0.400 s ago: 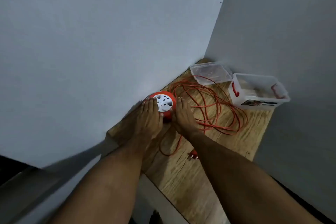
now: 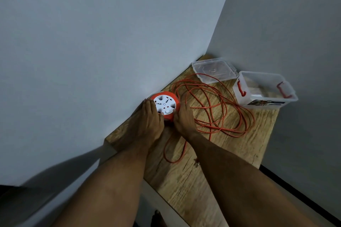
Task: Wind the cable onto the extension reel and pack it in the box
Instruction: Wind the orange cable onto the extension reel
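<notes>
From the head view, both hands reach forward to the extension reel, a round orange drum with a white socket face turned up, standing on the wooden surface close against the grey wall. The left hand lies with its straight fingers laid over the reel's left edge and part of the white face, palm down, not curled round it. The right hand rests against the reel's right side, fingers extended along the orange rim; whether the thumb hooks underneath cannot be told.

The orange cable lies unwound in loose, overlapping loops on the surface just beyond and to the right of the right hand. One strand runs back beneath the right wrist and forms a loop between the two forearms. Its plug shows partly beside the right forearm.

Farther out past the right hand, at the corner of the walls, the clear plastic box with red latch handles stands open, touching the side wall. Its clear lid lies flat just to the left of it, with one cable loop crossing the lid's near edge.
</notes>
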Tool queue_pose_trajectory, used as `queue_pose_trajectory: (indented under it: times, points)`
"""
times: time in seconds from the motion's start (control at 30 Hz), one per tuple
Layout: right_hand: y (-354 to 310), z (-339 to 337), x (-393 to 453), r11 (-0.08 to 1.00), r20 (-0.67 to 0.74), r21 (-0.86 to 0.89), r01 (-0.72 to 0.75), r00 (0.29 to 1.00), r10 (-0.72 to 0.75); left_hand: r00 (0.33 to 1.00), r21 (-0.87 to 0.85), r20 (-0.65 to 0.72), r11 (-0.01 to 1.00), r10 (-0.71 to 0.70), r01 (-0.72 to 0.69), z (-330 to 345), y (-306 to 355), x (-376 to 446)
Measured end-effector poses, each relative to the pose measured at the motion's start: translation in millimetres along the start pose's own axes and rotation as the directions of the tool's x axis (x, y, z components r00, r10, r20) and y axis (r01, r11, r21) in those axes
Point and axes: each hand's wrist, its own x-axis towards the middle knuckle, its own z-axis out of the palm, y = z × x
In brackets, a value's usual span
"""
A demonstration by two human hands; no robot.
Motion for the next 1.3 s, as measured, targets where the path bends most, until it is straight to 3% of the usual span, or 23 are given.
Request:
queue_pose_trajectory:
  times: [0.07, 0.2, 0.47, 0.7, 1.03, 1.3]
  points:
    - [-4, 1, 9, 0.995, -0.013, 0.054, -0.089, 0.996, 0.09, 0.994, -0.064, 0.048, 0.993, -0.094, 0.097, -7, 7, -1]
    - [-14, 0, 15, 0.982, -0.016, 0.057, -0.181, 0.983, 0.182, 0.991, -0.108, 0.027, 0.986, -0.129, 0.131, -10, 20, -1]
    - [-7, -4, 18, 0.971, 0.018, 0.102, -0.216, 0.976, 0.215, 0.959, -0.251, -0.053, 0.933, -0.279, 0.258, -6, 34, 17]
    - [6, -22, 18, 0.939, 0.039, 0.24, -0.247, 0.969, 0.245, 0.957, -0.264, -0.082, 0.932, -0.278, 0.248, -18, 52, 33]
    - [9, -93, 38, 0.919, -0.051, 0.375, -0.119, 0.988, 0.148, 0.953, -0.234, -0.177, 0.951, -0.245, 0.2, -57, 114, 58]
    - [17, -149, 46, 0.907, -0.188, 0.42, 0.011, 0.979, 0.075, 0.958, -0.366, -0.137, 0.912, -0.251, 0.186, -83, 155, 77]
